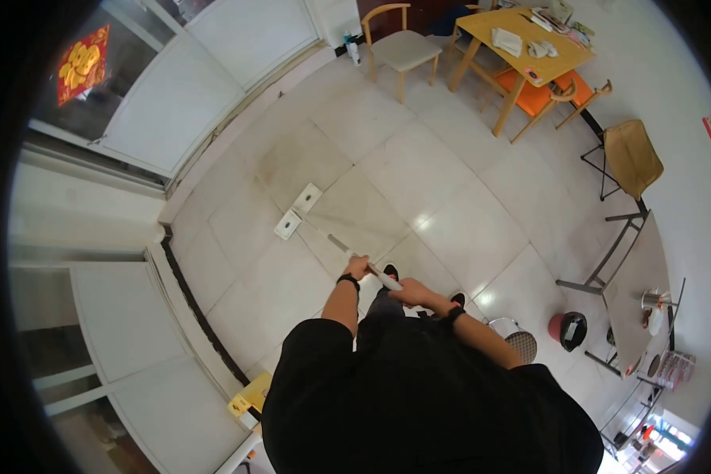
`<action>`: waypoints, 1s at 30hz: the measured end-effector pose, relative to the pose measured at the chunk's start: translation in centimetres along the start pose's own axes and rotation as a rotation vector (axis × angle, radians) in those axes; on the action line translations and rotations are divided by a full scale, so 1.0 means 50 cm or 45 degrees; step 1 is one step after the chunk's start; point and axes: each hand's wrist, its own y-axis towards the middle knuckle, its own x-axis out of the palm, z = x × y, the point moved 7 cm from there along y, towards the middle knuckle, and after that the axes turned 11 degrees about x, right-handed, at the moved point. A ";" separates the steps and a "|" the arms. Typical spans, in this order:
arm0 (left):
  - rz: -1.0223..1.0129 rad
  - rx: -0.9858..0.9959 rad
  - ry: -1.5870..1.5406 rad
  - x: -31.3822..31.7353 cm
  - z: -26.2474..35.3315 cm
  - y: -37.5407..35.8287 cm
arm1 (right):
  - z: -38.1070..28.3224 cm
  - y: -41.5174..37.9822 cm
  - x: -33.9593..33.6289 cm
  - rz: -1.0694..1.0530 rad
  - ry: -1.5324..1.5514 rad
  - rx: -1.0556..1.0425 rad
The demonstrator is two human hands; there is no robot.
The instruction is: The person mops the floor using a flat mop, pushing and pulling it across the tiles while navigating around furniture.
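Note:
A mop (340, 244) with a pale handle slants across the view, from the front of my body down to the floor. Its white head (299, 211) lies flat on the tiles in two plates set at an angle, each with a dark spot. My left hand (358, 267) is wrapped round the middle of the handle. Nearer my body, my right hand (411, 293) grips the white upper end. Both wrists wear dark bands. The part of the handle just above the head is thin and hard to make out.
Beyond the pale tile floor (450, 186) stand a wooden chair (404, 50), a yellow table (482, 28) and orange-seated chairs (532, 96). At right are a tan folding chair (633, 160), a grey table (628, 296), a bin (567, 330) and a stool (521, 346). White sliding doors (174, 103) line the left.

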 end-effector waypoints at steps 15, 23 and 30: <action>0.322 0.057 -0.064 -0.100 -0.078 -0.098 | -0.033 -0.005 0.137 -0.186 0.346 0.211; 0.489 -0.380 -0.378 0.082 -0.114 -0.213 | 0.128 -0.150 0.142 -0.239 0.326 0.258; -0.349 0.206 0.333 0.367 -0.170 -0.377 | 0.416 -0.380 0.173 -0.183 0.508 0.285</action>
